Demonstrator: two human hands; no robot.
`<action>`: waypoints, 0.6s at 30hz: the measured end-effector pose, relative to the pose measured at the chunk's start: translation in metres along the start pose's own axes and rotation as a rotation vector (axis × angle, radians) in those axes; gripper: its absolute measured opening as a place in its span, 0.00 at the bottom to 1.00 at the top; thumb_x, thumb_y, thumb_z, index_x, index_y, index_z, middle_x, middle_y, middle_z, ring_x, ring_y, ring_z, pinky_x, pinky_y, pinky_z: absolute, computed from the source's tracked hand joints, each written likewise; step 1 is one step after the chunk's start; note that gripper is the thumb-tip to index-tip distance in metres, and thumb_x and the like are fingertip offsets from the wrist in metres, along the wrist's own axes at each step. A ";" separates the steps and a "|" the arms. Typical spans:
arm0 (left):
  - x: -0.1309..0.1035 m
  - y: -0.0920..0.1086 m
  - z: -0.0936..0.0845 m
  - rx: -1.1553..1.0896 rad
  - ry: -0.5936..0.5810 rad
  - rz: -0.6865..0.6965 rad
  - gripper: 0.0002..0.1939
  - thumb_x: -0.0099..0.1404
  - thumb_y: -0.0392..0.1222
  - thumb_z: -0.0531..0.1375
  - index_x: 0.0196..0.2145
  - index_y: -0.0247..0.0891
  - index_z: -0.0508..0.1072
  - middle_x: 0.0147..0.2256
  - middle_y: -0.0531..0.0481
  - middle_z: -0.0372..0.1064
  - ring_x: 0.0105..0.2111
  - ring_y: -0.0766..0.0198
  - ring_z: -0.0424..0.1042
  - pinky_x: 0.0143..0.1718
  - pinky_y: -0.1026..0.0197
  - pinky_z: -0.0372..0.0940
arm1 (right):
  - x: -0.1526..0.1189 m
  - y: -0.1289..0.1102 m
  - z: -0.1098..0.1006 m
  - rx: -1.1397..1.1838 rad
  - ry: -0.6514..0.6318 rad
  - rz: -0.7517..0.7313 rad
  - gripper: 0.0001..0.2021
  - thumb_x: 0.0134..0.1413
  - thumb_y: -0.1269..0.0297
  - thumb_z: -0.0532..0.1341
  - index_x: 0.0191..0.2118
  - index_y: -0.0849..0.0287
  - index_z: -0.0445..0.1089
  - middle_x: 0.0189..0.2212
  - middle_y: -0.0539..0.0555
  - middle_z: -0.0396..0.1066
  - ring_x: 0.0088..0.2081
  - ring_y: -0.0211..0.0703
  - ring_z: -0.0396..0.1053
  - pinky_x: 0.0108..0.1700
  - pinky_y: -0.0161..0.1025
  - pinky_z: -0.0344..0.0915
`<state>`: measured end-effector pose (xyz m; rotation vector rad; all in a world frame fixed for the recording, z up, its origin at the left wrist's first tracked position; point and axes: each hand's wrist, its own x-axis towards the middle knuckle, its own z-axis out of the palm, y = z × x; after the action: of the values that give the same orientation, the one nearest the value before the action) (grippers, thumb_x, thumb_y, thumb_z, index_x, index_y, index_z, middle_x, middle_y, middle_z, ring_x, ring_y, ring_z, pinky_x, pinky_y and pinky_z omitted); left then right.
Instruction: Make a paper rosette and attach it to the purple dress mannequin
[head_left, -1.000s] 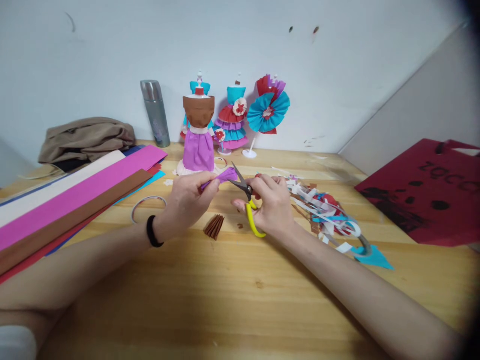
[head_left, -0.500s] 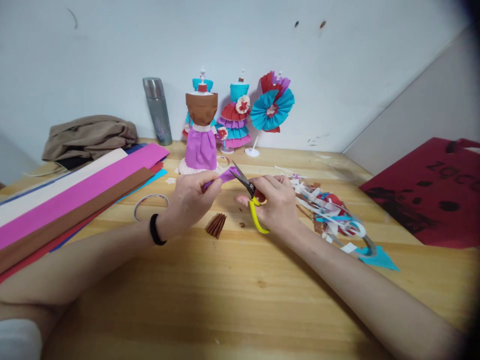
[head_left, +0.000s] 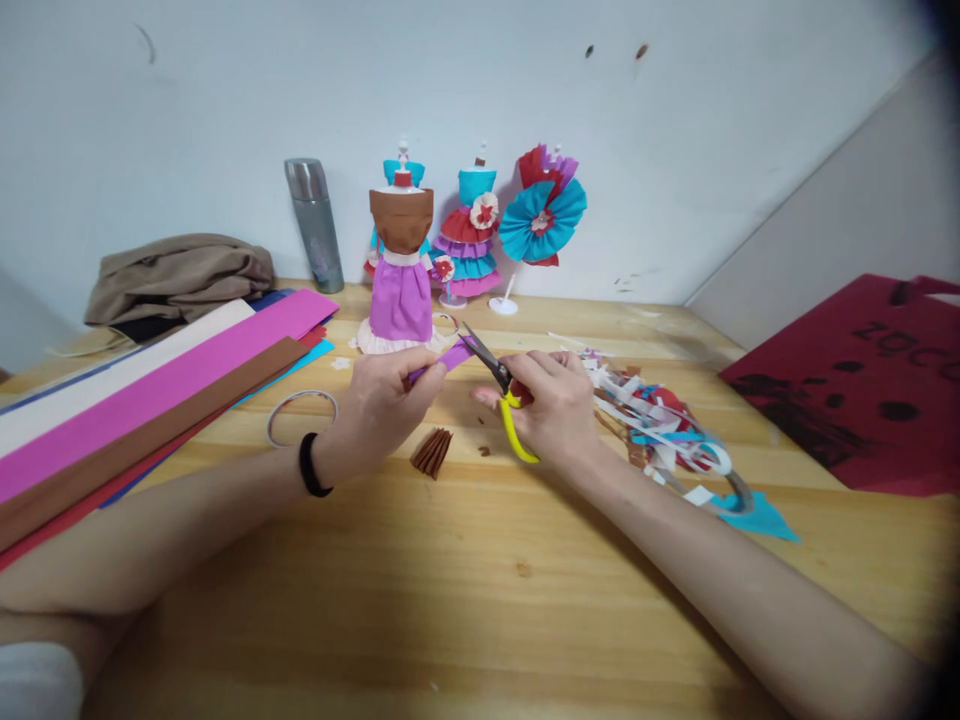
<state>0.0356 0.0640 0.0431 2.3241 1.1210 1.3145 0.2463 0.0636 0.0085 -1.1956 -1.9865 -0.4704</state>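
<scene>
Scissors (head_left: 502, 378) with yellow handles sit in my right hand (head_left: 553, 405), their dark blades at the free end of the purple paper (head_left: 456, 355) that my left hand (head_left: 386, 400) pinches between thumb and fingers. On my feed, that purple paper is held up between the two hands, above the bench (head_left: 450, 600). Nearer than the hands, I see pleated brown paper (head_left: 432, 454) lying on it. Left of the left hand I have a thin white ring (head_left: 270, 420) and, farther left, a stack of long coloured strips (head_left: 169, 382). A dress form (head_left: 401, 300) in brown and purple stands just beyond the left hand; tangled paper scraps (head_left: 664, 425) lie right of the right hand.
</scene>
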 end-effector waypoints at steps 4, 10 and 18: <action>-0.001 0.001 0.000 -0.003 -0.014 0.006 0.16 0.66 0.36 0.54 0.21 0.36 0.69 0.17 0.56 0.65 0.20 0.70 0.62 0.22 0.65 0.53 | 0.000 0.001 0.001 -0.009 -0.017 0.008 0.25 0.64 0.42 0.52 0.29 0.57 0.71 0.20 0.52 0.67 0.25 0.43 0.59 0.36 0.42 0.52; -0.001 0.001 0.000 -0.010 -0.004 0.003 0.14 0.64 0.34 0.54 0.21 0.36 0.69 0.17 0.55 0.66 0.20 0.70 0.63 0.22 0.66 0.54 | 0.001 0.000 -0.001 0.034 -0.056 0.060 0.24 0.64 0.44 0.52 0.27 0.56 0.69 0.19 0.51 0.64 0.23 0.43 0.60 0.34 0.41 0.52; 0.003 -0.009 -0.002 0.184 -0.002 0.148 0.15 0.69 0.37 0.53 0.26 0.36 0.74 0.24 0.51 0.73 0.25 0.67 0.68 0.28 0.65 0.59 | 0.006 0.001 0.001 0.197 -0.141 0.223 0.21 0.58 0.47 0.57 0.43 0.61 0.70 0.34 0.59 0.73 0.33 0.49 0.69 0.34 0.42 0.60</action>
<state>0.0300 0.0720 0.0408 2.5849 1.1315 1.3081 0.2450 0.0680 0.0127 -1.3338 -1.9353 -0.0778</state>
